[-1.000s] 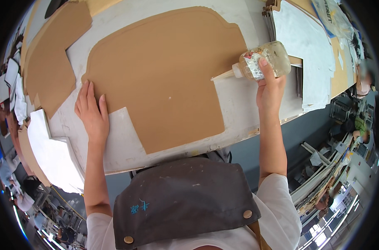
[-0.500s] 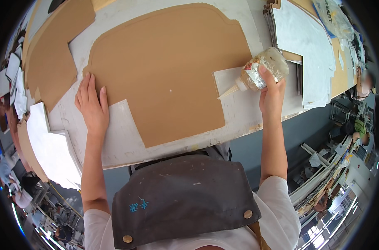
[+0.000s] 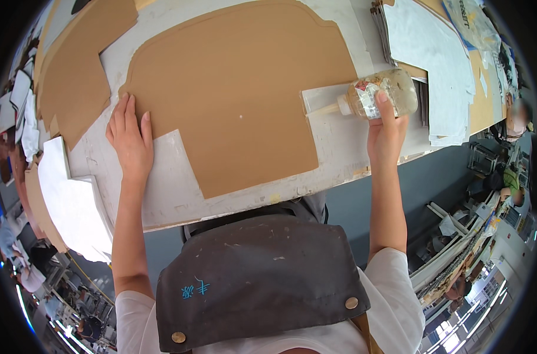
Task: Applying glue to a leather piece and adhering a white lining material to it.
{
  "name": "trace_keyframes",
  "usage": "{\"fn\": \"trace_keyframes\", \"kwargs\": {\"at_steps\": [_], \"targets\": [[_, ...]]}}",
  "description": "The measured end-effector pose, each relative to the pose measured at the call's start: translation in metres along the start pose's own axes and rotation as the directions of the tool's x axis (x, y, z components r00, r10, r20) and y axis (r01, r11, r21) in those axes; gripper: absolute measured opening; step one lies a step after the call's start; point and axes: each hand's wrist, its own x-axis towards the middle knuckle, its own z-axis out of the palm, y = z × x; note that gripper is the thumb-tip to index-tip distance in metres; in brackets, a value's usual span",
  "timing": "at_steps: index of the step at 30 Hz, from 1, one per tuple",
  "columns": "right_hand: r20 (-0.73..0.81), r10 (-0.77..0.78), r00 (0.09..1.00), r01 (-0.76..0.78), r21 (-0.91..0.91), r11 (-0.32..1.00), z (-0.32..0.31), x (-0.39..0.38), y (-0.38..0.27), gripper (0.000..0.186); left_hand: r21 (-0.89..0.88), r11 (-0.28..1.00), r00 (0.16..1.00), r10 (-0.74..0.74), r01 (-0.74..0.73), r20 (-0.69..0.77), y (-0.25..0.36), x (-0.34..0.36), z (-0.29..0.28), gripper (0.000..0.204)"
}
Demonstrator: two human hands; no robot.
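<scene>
A large brown sheet [image 3: 239,100], cut to a shape with notched lower corners, lies flat on the pale worktable [image 3: 162,183]. My left hand [image 3: 130,135] rests with fingers stretched out at the sheet's left edge, fingertips on its border. My right hand [image 3: 387,124] grips a clear glue bottle [image 3: 401,88] with a long pale nozzle. The bottle lies nearly level, and its nozzle tip points left to the edge of the sheet's right notch. Whether the tip touches the sheet I cannot tell.
Another brown sheet [image 3: 74,76] lies at the left, above a stack of white pieces [image 3: 74,206]. More white-topped sheets [image 3: 434,65] are piled at the right, with a clear plastic bag [image 3: 472,26] beyond. The table's front edge runs before my apron [image 3: 256,277]. People sit farther off.
The glue bottle has tipped closer to level, its nozzle tip moving up along the notch edge. The view has shifted slightly; my left hand stays at the sheet's edge.
</scene>
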Motion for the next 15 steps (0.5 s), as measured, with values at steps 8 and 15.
{"fn": "trace_keyframes", "kwargs": {"at_steps": [8,15], "targets": [[-0.016,-0.070,0.997,0.070,0.008,0.998,0.010,0.006,-0.001,0.038,0.001,1.000,1.000,0.007,-0.007,-0.013,0.000,0.001,0.001,0.040],[-0.009,0.006,1.000,-0.006,-0.075,0.997,-0.007,-0.002,0.003,0.048,-0.009,1.000,1.000,0.014,-0.015,-0.015,0.000,0.002,0.000,0.039]]}}
